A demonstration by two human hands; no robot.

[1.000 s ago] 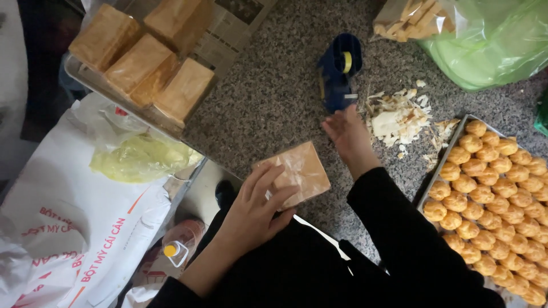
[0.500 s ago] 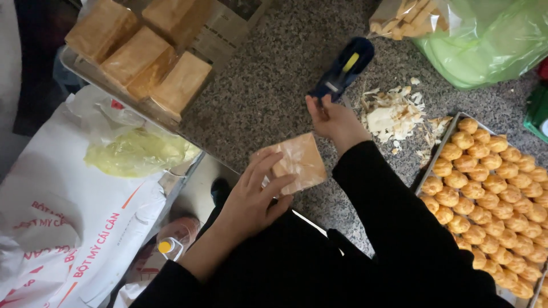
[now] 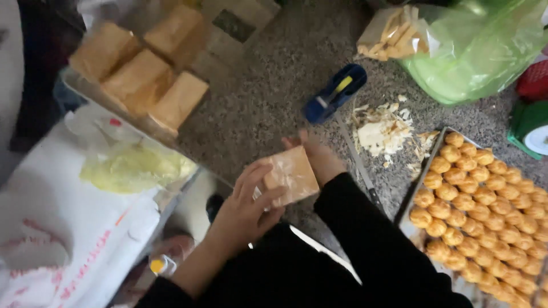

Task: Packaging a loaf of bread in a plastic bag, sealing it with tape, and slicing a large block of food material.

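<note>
Long black sleeve covers the right arm to the wrist (left forearm is bare), and both hands are ungloved.

Speckled grey stone counter (image 3: 268, 97), dim, even light. Left of counter: metal tray edge (image 3: 114, 111), white printed sack (image 3: 63, 228) below it. Right of counter centre: baking tray (image 3: 425, 165). Far right corner of counter: green plastic bag (image 3: 485, 51).

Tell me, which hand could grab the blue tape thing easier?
Probably the right hand. It sits behind the small packet, nearer the blue tape dispenser. The left hand grips the packet's near side, farther away.
</note>
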